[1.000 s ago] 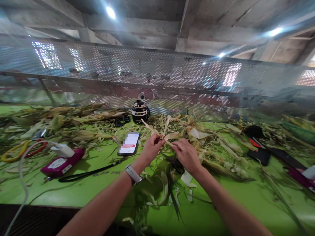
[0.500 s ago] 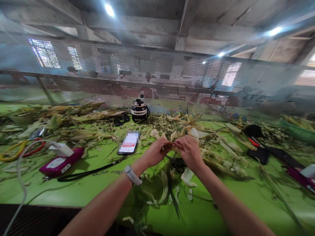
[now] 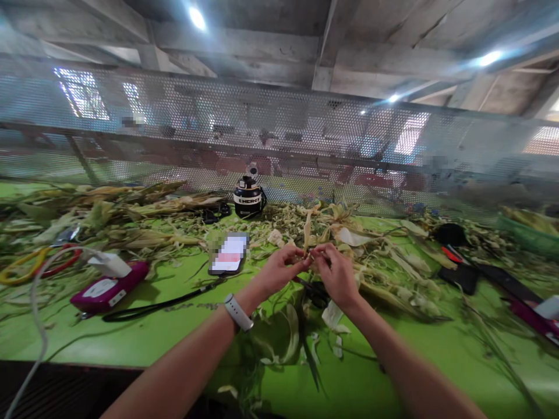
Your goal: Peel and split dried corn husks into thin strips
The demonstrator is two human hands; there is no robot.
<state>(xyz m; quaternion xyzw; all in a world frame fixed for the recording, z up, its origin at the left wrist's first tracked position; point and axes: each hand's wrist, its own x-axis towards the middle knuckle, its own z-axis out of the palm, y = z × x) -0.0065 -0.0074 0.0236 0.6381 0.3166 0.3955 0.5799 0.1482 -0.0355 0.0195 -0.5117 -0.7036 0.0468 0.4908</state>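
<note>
A perforated screen (image 3: 283, 131) runs along the far edge of your green counter (image 3: 174, 343), beneath a concrete ceiling (image 3: 262, 29). At the middle, just above the scraps, a pale husk strip (image 3: 308, 227) stands nearly upright from between your fingertips. Your left hand (image 3: 283, 272) pinches its lower end from the left, thumb against fingers; your right hand (image 3: 336, 272) closes on the same spot from the right. Meeting there probably keeps the small piece steady while leaving its tip free; the exact knot or fold is too small to make out. Dark-handled scissors (image 3: 318, 294) lie on the near side, just below your hands, likely kept there for easy reach. The phone (image 3: 229, 256) lies to the left with its screen up, perhaps so you can glance at it. Farther out, the black bottle (image 3: 248, 201) stands at the far side, a purple power strip (image 3: 109, 285) lies at the left, and the long husk pile (image 3: 131, 203) fills the far left, seemingly out of your working space. A second ago several strips fanned out and your hands were farther apart; now your fingertips meet and one strip points up. The phone and bottle have stayed put.
</note>
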